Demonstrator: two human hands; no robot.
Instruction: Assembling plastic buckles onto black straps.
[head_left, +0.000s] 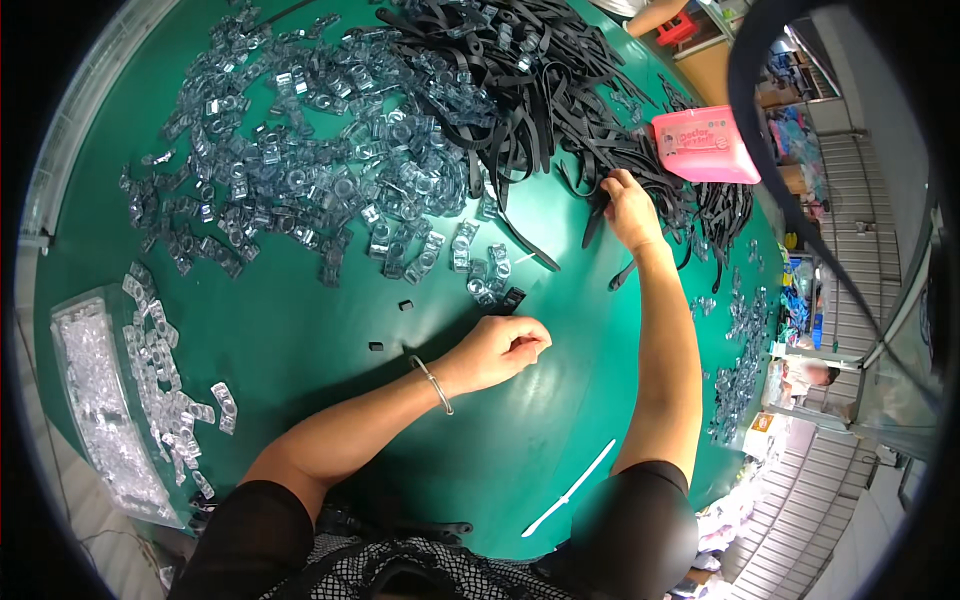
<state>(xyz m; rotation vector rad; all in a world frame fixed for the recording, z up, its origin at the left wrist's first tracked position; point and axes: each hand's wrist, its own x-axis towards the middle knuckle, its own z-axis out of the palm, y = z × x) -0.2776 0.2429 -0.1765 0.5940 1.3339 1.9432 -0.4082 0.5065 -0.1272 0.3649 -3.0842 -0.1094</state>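
My right hand [630,212] reaches to the edge of a heap of black straps [585,120], its fingertips closed on a black strap [595,222] that hangs down onto the green table. My left hand [500,353], with a silver bangle at the wrist, rests nearer to me with its fingers curled in; what they hold, if anything, is hidden. Just beyond its knuckles lies a small dark piece [513,299], beside several clear bluish plastic clips [487,281]. A large spread of the same clips [350,150] covers the far left of the table.
A clear tray [180,520] of small transparent pieces stands at the left, with loose clear clips [160,350] alongside. Two small black bits [405,305] and a white strip [570,497] lie on the green table [330,340]. A pink container [705,145] sits beyond my right hand. Another person's arm [655,15] shows at the far edge.
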